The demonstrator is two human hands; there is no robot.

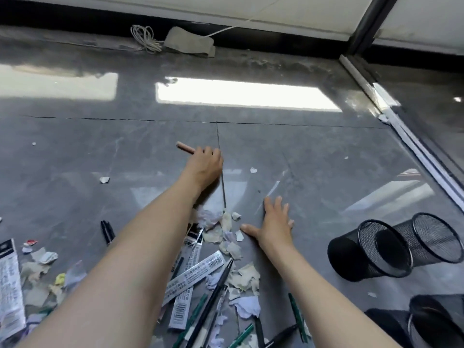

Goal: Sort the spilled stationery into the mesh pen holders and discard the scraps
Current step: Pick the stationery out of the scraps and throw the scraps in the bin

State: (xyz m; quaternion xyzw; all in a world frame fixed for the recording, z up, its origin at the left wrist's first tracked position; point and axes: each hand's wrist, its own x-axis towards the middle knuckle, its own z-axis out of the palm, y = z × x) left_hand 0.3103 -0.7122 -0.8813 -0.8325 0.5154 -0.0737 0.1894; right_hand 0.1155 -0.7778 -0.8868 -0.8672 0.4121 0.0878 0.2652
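The left hand (204,163) grips a pink pen (184,148) far out on the grey floor (100,146); the right hand (275,223) lies flat, fingers (278,205) spread, beside paper scraps (229,237). Black mesh pen holders (371,249) lie tipped at right.

Your left arm stretches far forward, left hand (204,163) curled round a pinkish pen (184,148). Your right hand (272,223) lies palm-down, nearer you, fingers straight and spread.
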